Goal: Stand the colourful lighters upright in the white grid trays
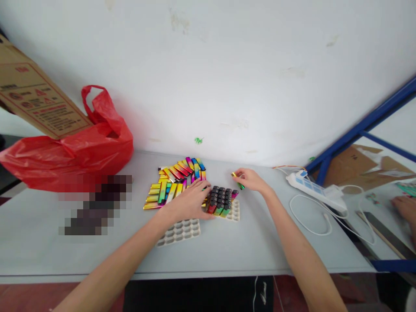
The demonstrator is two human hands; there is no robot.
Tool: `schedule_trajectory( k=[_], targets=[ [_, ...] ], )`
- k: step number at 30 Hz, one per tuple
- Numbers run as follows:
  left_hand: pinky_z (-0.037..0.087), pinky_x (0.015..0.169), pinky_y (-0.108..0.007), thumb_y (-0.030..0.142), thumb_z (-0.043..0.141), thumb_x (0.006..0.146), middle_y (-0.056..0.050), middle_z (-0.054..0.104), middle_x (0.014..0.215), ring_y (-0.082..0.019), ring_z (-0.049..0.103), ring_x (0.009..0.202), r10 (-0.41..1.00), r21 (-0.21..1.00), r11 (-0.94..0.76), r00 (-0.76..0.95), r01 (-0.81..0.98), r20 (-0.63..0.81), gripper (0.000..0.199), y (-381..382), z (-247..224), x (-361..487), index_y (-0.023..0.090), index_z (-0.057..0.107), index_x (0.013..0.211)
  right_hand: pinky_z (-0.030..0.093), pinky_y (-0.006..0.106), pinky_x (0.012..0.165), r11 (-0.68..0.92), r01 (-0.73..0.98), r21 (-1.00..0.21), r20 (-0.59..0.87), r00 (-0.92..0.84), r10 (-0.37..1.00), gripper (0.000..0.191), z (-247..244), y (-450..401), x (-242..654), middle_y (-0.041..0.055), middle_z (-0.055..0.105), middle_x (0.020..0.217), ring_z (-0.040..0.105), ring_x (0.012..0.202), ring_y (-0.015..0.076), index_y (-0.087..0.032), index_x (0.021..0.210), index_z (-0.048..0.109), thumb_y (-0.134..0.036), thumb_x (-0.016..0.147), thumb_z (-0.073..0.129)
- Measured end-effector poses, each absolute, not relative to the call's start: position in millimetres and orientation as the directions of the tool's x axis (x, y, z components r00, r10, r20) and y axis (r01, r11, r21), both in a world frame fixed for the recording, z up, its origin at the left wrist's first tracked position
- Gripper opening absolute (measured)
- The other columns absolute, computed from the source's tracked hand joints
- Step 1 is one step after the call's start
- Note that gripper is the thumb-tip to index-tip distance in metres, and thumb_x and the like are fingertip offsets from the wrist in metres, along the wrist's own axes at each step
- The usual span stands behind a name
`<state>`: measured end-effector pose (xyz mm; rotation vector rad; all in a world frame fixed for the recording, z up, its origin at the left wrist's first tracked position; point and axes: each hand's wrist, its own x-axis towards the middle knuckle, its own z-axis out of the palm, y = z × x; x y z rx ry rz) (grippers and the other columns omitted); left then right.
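My right hand [248,179] pinches a slim shiny gold-and-green case [241,186] just above the table, right of the upright cases. My left hand [191,200] is spread at the left side of those upright cases [221,197], its thumb low and its fingers further back. They have black tops with small round holes and stand in rows in a pale honeycomb tray [236,211]. Bare sockets show along that tray's right side. A second pale tray [179,232] lies partly under my left forearm. Behind my left hand is a loose pile of metallic rainbow-coloured cases [161,193].
A red plastic bag [74,158] and a cardboard box [35,93] stand at the left, near a blurred dark patch. On the right are a white power strip [315,189], loose cables and a blue metal frame [364,125]. Another person's hand [404,210] shows at the far right.
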<state>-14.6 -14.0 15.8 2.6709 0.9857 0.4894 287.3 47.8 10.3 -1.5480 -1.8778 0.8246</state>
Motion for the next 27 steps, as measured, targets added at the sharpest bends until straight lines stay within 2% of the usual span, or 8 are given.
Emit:
schedule_trajectory(
  k=[3, 5, 9, 12, 17, 21, 24, 27],
  targets=[
    [0.044, 0.117, -0.052, 0.058, 0.085, 0.069, -0.017, 0.062, 0.138, -0.040, 0.055, 0.136, 0.656, 0.349, -0.745, 0.718, 0.568, 0.233, 0.078, -12, 13, -15, 0.017, 0.062, 0.131, 0.048, 0.026, 0.055, 0.079, 0.336, -0.938, 0.052, -0.087, 0.995, 0.041, 12, 29, 302, -0.0002, 0.070, 0.082, 0.058, 0.056, 0.0105, -0.019, 0.115, 0.071, -0.044, 0.083, 0.073],
    [0.044, 0.117, -0.053, 0.060, 0.084, 0.069, -0.018, 0.062, 0.138, -0.041, 0.055, 0.136, 0.655, 0.347, -0.747, 0.719, 0.567, 0.233, 0.078, -10, 11, -16, 0.017, 0.063, 0.130, 0.053, 0.026, 0.061, 0.037, 0.063, -0.997, 0.034, -0.034, 0.999, 0.046, 11, 19, 306, -0.0014, 0.070, 0.084, 0.063, 0.061, 0.0112, -0.021, 0.119, 0.071, -0.046, 0.081, 0.077],
    [0.044, 0.117, -0.055, 0.061, 0.084, 0.070, -0.022, 0.061, 0.141, -0.043, 0.054, 0.136, 0.671, 0.344, -0.729, 0.717, 0.592, 0.188, 0.081, -9, 14, -15, 0.012, 0.063, 0.132, 0.061, 0.035, 0.091, -0.008, -0.234, -0.972, -0.025, 0.068, 0.997, 0.037, 4, 10, 302, 0.0031, 0.077, 0.098, 0.074, 0.092, 0.0191, -0.021, 0.095, 0.073, -0.042, 0.069, 0.090],
    [0.045, 0.117, -0.056, 0.061, 0.084, 0.070, -0.022, 0.060, 0.143, -0.044, 0.054, 0.137, 0.678, 0.346, -0.721, 0.716, 0.601, 0.168, 0.084, -9, 16, -14, 0.012, 0.063, 0.134, 0.059, 0.038, 0.101, -0.047, -0.354, -0.934, -0.075, 0.066, 0.995, 0.036, 0, 9, 294, 0.0049, 0.079, 0.102, 0.075, 0.105, 0.0228, -0.021, 0.085, 0.068, -0.034, 0.063, 0.094],
    [0.047, 0.116, -0.058, 0.063, 0.084, 0.068, -0.022, 0.062, 0.140, -0.044, 0.057, 0.133, 0.667, 0.357, -0.730, 0.720, 0.583, 0.190, 0.082, -5, 14, -15, 0.014, 0.064, 0.131, 0.063, 0.035, 0.087, -0.111, -0.389, -0.914, -0.121, 0.002, 0.993, 0.046, 0, 6, 283, 0.0014, 0.077, 0.101, 0.074, 0.091, 0.0177, -0.025, 0.106, 0.069, -0.027, 0.065, 0.091],
    [0.046, 0.117, -0.059, 0.066, 0.082, 0.069, -0.022, 0.060, 0.144, -0.045, 0.054, 0.136, 0.663, 0.356, -0.736, 0.722, 0.576, 0.201, 0.082, -3, 11, -16, 0.016, 0.065, 0.132, 0.058, 0.024, 0.065, -0.126, -0.301, -0.945, -0.112, -0.063, 0.992, 0.035, 1, 1, 275, -0.0005, 0.070, 0.091, 0.065, 0.072, 0.0109, -0.021, 0.099, 0.070, -0.037, 0.073, 0.087],
    [0.045, 0.117, -0.060, 0.066, 0.082, 0.069, -0.023, 0.060, 0.144, -0.046, 0.054, 0.137, 0.667, 0.360, -0.730, 0.721, 0.580, 0.190, 0.083, -3, 10, -16, 0.015, 0.065, 0.132, 0.050, 0.022, 0.051, -0.086, -0.227, -0.970, -0.070, -0.078, 0.994, 0.039, 2, -4, 269, -0.0032, 0.066, 0.085, 0.057, 0.060, 0.0090, -0.023, 0.095, 0.062, -0.048, 0.076, 0.084],
    [0.044, 0.118, -0.060, 0.066, 0.082, 0.069, -0.024, 0.060, 0.145, -0.046, 0.053, 0.138, 0.675, 0.354, -0.721, 0.718, 0.595, 0.170, 0.085, -3, 10, -16, 0.014, 0.063, 0.134, 0.030, 0.018, 0.040, -0.082, -0.142, -0.986, -0.075, -0.055, 0.996, 0.045, 5, -8, 264, -0.0084, 0.059, 0.073, 0.039, 0.046, 0.0058, -0.026, 0.097, 0.053, -0.059, 0.080, 0.078]
  ],
)
